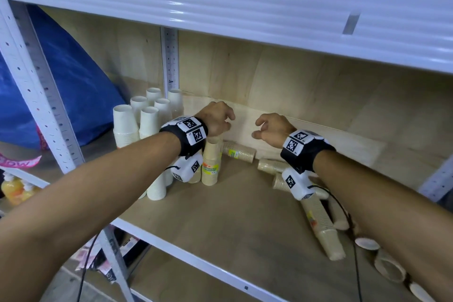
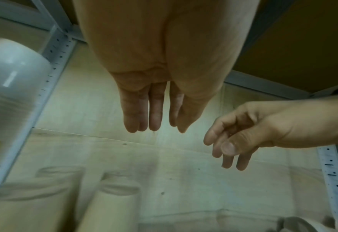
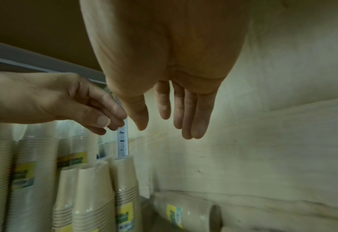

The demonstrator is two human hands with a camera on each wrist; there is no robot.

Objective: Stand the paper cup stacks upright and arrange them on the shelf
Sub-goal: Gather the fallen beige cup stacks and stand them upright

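Note:
Several white cup stacks stand upright at the back left of the shelf. A tan wrapped stack stands upright beside them, under my left wrist. Other tan stacks lie on their sides: one against the back wall, one under my right wrist, a long one near the front right. My left hand and right hand hover above the shelf, fingers relaxed, holding nothing. The left wrist view shows the left hand's fingers hanging straight; the right wrist view shows the right hand's fingers the same.
An upper shelf beam runs close above my hands. A perforated upright stands at the back, another at the left front. A blue bag fills the neighbouring bay. Loose cups lie at the front right.

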